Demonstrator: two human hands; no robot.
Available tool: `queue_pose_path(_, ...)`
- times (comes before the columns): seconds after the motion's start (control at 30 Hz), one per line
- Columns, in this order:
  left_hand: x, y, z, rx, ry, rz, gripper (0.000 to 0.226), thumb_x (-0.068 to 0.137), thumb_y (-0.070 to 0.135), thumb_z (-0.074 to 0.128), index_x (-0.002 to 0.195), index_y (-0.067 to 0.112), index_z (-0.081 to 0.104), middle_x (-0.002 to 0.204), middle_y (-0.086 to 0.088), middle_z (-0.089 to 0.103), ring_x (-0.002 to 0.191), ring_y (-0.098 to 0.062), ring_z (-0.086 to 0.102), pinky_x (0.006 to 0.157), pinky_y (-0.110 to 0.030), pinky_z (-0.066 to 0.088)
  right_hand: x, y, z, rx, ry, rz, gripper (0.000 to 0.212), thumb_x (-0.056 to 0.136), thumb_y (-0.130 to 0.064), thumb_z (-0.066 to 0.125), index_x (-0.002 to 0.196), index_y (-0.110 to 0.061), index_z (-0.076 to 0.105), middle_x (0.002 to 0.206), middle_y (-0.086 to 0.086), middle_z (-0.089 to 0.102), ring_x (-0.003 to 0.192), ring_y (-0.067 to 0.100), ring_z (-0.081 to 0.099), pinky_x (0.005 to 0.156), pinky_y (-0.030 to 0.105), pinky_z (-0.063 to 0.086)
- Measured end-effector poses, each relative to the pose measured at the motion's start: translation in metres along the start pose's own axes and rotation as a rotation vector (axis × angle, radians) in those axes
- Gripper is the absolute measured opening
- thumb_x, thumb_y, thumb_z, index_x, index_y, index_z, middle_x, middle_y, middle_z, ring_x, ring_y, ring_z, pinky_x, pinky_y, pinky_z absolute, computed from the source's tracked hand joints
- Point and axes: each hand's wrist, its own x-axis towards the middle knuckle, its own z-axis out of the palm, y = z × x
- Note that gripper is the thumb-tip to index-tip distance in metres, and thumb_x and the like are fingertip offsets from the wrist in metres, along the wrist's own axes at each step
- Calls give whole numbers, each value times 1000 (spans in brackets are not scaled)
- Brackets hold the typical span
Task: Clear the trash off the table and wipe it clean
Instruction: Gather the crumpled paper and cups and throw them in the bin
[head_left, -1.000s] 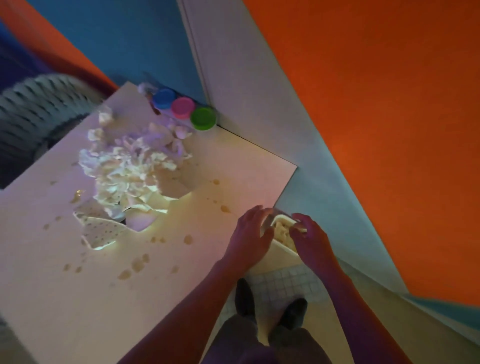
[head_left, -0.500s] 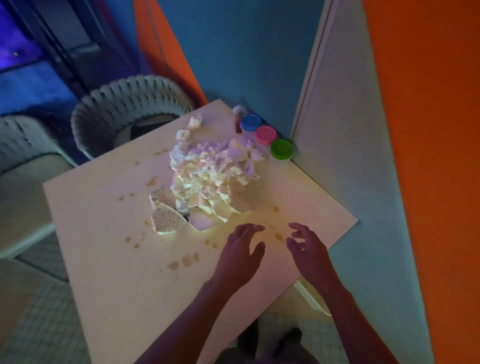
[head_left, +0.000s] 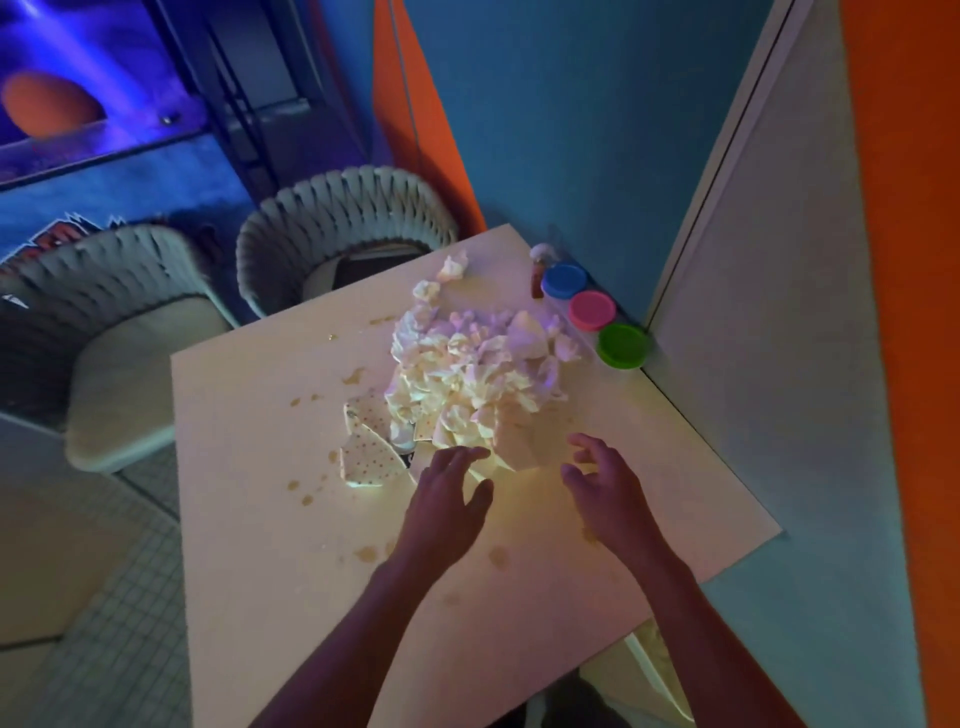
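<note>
Reaching over the table (head_left: 270, 571), the left hand (head_left: 447, 506) and right hand (head_left: 605, 491) hover with fingers spread, holding nothing, at the near edge of the crumpled paper pile (head_left: 467, 374). Brown stains (head_left: 366, 553) dot the surface. 3 lidded tubs (head_left: 592, 310) stand beyond the pile.

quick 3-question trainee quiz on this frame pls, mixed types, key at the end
1. True or false: the left hand already grips the pile of crumpled paper.
2. Which lidded tub sits nearest the wall corner? A blue tub B pink tub C green tub
3. Fill in: brown ___ dot the table.

Key: 1 false, both it and the right hand are open, short of it. 2 C. 3 stains.
</note>
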Motion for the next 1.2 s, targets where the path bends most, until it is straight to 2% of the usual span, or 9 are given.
queue_pose_path(0.13,27,15,-4,17,53,-72,40,94,25,67,133,31,60,139,5,54,125,-17,55,104,-38,47,38,-4,-7,2,-71,-28,40,93,-22,62,133,-22,57,118,4,58,85,16,63,81,29,47)
queue_pose_path(0.33,68,38,-8,48,121,-115,38,94,26,67,131,33,61,136,7,55,114,-18,61,97,-38,51,95,-17,-19,15,-143,-111,40,92,-22,62,132,-21,57,122,8,58,110,24,60,96,38,49)
queue_pose_path(0.47,93,45,-13,62,178,-152,38,94,26,67,131,32,62,136,5,56,115,-19,61,95,-40,52,127,-27,-20,24,-175,-175,38,91,-20,63,129,-23,60,119,7,59,107,20,60,89,28,46)
queue_pose_path(0.53,101,46,-17,65,201,-175,37,94,26,66,130,33,62,136,6,57,113,-19,62,94,-40,52,139,-29,-15,26,-188,-183,35,91,-25,64,125,-24,62,118,6,61,104,18,62,89,32,51)
queue_pose_path(0.63,112,43,-23,92,228,-208,37,93,26,65,130,34,62,134,7,57,104,-21,63,91,-36,51,157,-38,-6,7,-211,-213,35,88,-26,65,123,-21,63,113,9,62,98,22,65,87,43,56)
queue_pose_path(0.77,124,34,-30,113,237,-243,37,93,27,65,130,33,62,134,5,57,105,-19,63,91,-36,51,182,-53,4,-94,-253,-260,45,89,-16,63,133,-19,57,131,10,51,110,28,62,94,43,52)
queue_pose_path(0.87,132,29,-31,119,226,-262,38,94,27,64,131,34,61,136,6,56,108,-21,62,93,-38,51,202,-63,16,-207,-322,-300,53,90,-18,59,141,-27,48,144,3,43,121,24,56,96,42,49)
queue_pose_path(1.03,137,18,-29,118,199,-289,40,94,29,63,133,35,59,139,5,54,111,-21,61,96,-41,52,227,-66,36,-479,-486,-264,63,93,-26,57,150,-37,31,151,-3,34,119,27,59,91,39,49)
queue_pose_path(1.2,140,8,-25,106,174,-302,40,95,30,62,134,34,58,141,4,54,115,-22,60,98,-41,50,236,-52,46,-488,-459,-269,52,90,-24,61,141,-25,49,135,5,52,116,30,60,91,40,51)
